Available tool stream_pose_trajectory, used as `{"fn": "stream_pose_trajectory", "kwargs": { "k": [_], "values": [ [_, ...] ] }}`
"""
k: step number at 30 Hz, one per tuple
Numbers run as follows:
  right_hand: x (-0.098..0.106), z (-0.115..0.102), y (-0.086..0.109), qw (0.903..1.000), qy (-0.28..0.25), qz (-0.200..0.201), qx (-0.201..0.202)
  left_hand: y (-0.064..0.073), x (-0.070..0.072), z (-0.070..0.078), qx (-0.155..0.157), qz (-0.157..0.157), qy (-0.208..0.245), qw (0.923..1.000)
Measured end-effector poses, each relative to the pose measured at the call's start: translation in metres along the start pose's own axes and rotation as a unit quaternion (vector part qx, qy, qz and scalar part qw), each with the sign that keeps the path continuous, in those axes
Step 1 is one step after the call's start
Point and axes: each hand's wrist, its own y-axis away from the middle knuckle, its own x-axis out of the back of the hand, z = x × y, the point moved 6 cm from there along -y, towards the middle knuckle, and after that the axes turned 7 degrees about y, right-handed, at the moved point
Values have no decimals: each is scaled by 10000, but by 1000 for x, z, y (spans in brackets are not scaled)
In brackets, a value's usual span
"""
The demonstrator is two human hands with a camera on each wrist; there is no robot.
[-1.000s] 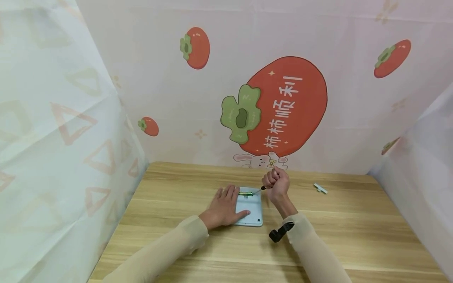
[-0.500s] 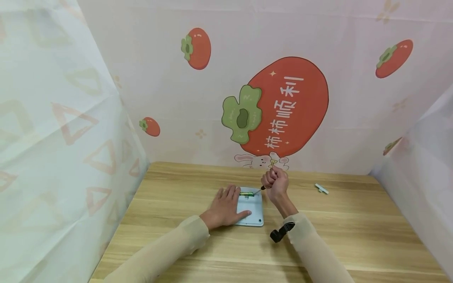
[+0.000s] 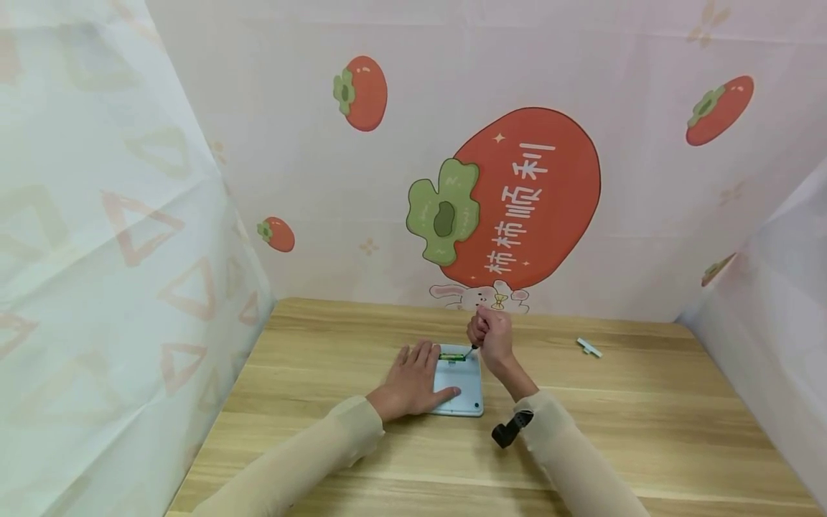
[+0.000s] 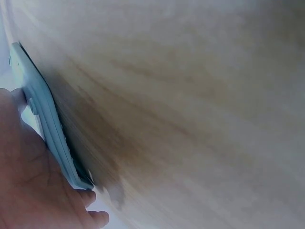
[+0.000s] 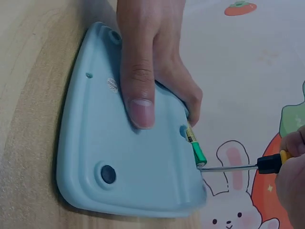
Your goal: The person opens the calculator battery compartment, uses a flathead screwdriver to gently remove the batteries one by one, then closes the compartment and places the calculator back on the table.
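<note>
Green battery sits in the slot near the far edge of the pale blue device, which lies on the table with what looks like its back up. From my right hand the battery is left and a bit nearer my body; my left hand is the nearer one, fingertips right beside the battery's left end, touching or not I can't tell. Right fingers curl round the screwdriver handle; left lies flat on the device, thumb out, gripping nothing. Key relation: screwdriver tip is at the battery's right end, touching by the look of it, shaft slanting down-left from my fist. Battery's long axis runs left to right, along the device's far edge, green end pointing at my right-hand side; polarity unclear. Small pale strip lies well apart, off right.
</note>
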Motion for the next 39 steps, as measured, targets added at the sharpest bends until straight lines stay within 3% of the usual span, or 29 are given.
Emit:
{"fn": "stream_pose_trajectory", "kwargs": {
  "k": [5,15,21,28,39],
  "values": [
    [3,-9,-5,9998,-110,4,187,0,1,0,19,30,-77,10000],
    [10,-15,-10,10000,56,72,2,2,3,-2,-10,5,-52,10000],
    [18,-16,-12,9968,563,356,-453,3,6,1,44,-89,-110,9999],
    [28,-18,-14,9846,1206,736,-1025,4,9,2,67,-100,-110,9999],
    [43,-18,-12,9640,1506,990,-1956,1,4,2,65,-169,-145,9997]
  ]
}}
